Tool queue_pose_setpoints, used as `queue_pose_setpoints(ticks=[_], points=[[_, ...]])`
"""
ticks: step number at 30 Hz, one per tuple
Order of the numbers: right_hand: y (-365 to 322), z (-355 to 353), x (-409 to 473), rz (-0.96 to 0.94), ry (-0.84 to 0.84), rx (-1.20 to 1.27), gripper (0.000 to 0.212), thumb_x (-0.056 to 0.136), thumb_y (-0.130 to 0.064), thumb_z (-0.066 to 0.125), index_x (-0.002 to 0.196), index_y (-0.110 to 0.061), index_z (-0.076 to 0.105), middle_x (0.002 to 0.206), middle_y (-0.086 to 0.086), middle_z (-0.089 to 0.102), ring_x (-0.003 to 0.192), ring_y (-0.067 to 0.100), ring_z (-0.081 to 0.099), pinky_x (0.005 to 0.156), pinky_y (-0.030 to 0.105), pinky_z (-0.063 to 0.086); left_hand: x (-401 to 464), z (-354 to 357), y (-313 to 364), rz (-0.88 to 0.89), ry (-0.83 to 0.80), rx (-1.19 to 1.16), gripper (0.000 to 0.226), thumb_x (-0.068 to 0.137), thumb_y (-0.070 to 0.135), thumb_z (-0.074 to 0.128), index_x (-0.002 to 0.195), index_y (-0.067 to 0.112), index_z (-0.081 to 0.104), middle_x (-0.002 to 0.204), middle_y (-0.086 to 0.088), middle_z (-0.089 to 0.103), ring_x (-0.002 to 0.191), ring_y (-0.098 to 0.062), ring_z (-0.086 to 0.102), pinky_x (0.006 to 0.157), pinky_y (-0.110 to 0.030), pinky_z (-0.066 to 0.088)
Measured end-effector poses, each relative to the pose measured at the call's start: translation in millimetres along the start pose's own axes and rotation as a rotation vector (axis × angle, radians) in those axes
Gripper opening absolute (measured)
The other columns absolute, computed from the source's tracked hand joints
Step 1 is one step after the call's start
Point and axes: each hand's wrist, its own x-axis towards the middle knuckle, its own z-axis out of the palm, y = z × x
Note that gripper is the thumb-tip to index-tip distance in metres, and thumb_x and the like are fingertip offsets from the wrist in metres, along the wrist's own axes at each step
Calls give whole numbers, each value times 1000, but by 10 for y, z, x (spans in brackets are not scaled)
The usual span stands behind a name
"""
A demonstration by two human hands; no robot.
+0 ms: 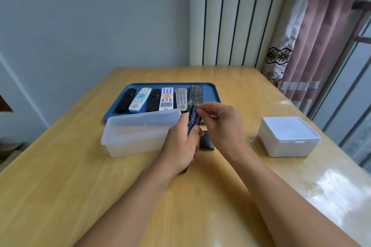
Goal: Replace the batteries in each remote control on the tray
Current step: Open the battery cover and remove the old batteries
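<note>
A blue tray (210,88) at the table's middle carries several remotes side by side, among them a black remote (126,100), a white and blue remote (140,100) and a dark grey remote (196,94). In front of the tray my left hand (180,144) grips a dark remote (192,121) held on edge with its battery bay open. Blue and yellow batteries (195,119) show inside the bay. My right hand (220,124) pinches at the top of those batteries with thumb and forefinger. A black battery cover (206,142) lies on the table below my hands.
A long translucent plastic box (138,136), open on top, stands just in front of the tray to the left of my hands. A square white lidded box (289,136) sits at the right near the table edge. The wooden table (80,186) meets wall and curtain behind.
</note>
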Motion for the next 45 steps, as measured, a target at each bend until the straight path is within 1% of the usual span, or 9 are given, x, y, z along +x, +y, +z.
queue_pose_setpoints(ticks=[7,14,20,26,29,34,37,41,45], points=[[1,-32,13,40,-24,-5,8,90,-11,69,82,-9,69,77,-9,71,79,-2,68,73,22,54,39,53,-20,15,0,118,14,105,16,43,112,23,52,82,6,66,56,-11,56,53,-39,48],[27,-96,48,154,-79,116,20,93,-21,69,81,-7,61,78,6,72,78,26,71,73,52,58,41,44,39,-16,-30,111,15,107,18,41,114,23,52,87,1,67,54,-17,58,50,-41,51],[1,-42,-35,150,113,149,11,83,-15,81,77,-14,71,78,-8,75,76,4,72,74,32,60,32,86,82,-2,-11,58,19,110,20,35,113,21,53,82,-5,64,48,-18,56,46,-42,50],[-102,-4,-82,194,238,268,13,75,-9,87,78,-12,75,73,-5,75,69,8,72,66,24,58,44,133,79,-21,52,18,18,109,17,36,108,14,53,78,-5,63,51,-20,54,48,-47,50],[-59,-99,26,516,360,711,18,75,-3,85,85,-6,70,75,5,74,70,17,73,66,23,59,51,153,89,-81,49,-113,17,109,17,36,104,10,50,80,-9,61,44,-22,54,39,-33,46],[32,-231,137,1138,169,1437,14,99,2,55,112,2,61,82,19,65,70,19,66,58,25,60,73,99,131,-189,-33,-449,20,109,19,35,98,15,51,84,-11,61,48,-25,53,42,-29,44],[45,-255,157,1094,18,1099,23,97,-6,53,118,-2,62,68,3,46,51,9,36,40,16,36,64,74,128,-189,-67,-501,24,109,21,32,100,14,53,83,-7,64,48,-25,52,42,-29,43],[15,-424,108,131,-171,-177,32,74,-24,78,105,-26,71,60,-7,38,52,7,34,48,16,30,56,62,121,-153,-120,-460,28,107,25,29,109,9,51,77,-5,61,47,-23,49,40,-28,41],[-50,-411,66,-112,-271,-334,48,74,-34,80,118,-20,71,69,-11,48,62,8,45,56,17,36,48,57,112,-134,-159,-377,33,95,31,31,110,8,50,71,-10,48,49,-26,47,43,-30,38]])
